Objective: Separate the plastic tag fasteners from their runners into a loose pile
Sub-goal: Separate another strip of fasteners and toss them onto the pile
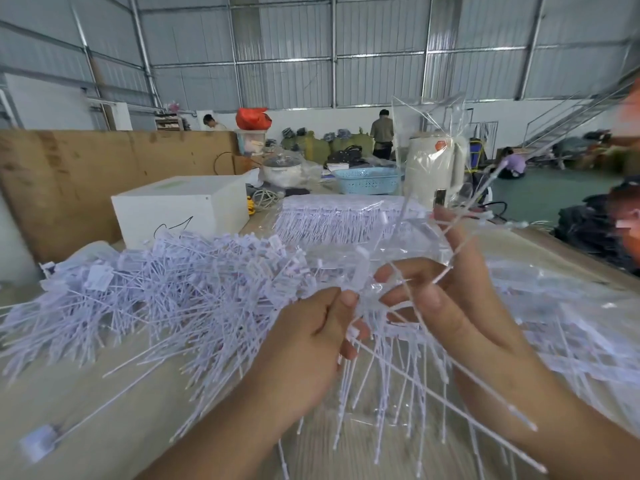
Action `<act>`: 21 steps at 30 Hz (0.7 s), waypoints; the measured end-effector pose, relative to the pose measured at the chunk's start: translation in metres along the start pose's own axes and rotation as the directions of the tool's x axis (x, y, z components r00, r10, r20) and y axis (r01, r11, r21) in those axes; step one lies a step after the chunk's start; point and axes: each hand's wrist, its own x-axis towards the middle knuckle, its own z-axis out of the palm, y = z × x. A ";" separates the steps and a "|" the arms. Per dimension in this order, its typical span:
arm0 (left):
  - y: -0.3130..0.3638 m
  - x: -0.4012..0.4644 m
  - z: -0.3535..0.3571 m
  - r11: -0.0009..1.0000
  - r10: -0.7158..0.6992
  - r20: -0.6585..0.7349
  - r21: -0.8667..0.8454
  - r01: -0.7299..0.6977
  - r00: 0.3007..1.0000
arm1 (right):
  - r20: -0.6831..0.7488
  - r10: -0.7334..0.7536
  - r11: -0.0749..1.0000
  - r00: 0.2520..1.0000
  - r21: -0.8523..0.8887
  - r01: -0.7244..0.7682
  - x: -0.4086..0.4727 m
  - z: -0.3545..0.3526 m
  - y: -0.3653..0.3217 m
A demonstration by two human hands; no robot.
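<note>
My left hand and right hand both pinch a bunch of tag fasteners held above the table, stems fanning downward. The loose pile lies just left; the runner seems blurred among my fingers.

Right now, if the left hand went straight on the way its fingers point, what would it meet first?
Probably the right hand. The left hand points right and slightly up, gripping a bunch of tag fasteners that both hands hold. The right hand's fingers lie just beyond it, though depth is unclear.
</note>
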 end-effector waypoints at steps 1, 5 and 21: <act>-0.002 0.000 -0.002 0.997 0.039 0.006 0.068 -0.039 0.999 | -0.008 -0.011 0.998 1.000 -0.058 0.011 0.001 0.002 0.000; -0.003 0.002 -0.007 0.978 0.125 -0.010 0.172 -0.122 0.992 | 0.056 0.005 0.924 0.998 -0.382 0.017 0.004 -0.001 -0.002; -0.002 0.026 -0.058 0.946 -0.209 -0.326 -0.305 0.107 0.922 | -0.116 -0.306 0.620 0.945 -0.778 0.105 0.016 -0.029 -0.004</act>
